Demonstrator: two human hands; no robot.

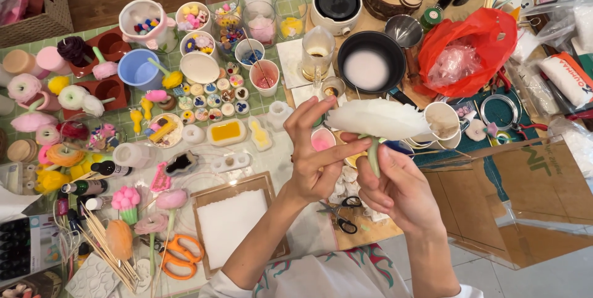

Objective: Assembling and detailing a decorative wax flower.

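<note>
Both hands' fingers (321, 126) pinch white flower (377, 117).

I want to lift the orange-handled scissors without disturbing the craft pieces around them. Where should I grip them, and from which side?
Probably by the orange loop handles of the scissors, coming straight down from above. They lie flat with the loops exposed on top, while wooden sticks and a pink flower crowd their left side.

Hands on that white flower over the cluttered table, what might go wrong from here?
1. The left hand pinches the thin petals of the white flower; they may crease or tear.
2. The right hand grips only the green stem, so the head may wobble.
3. If dropped, it may land in the pink cup below.
</note>
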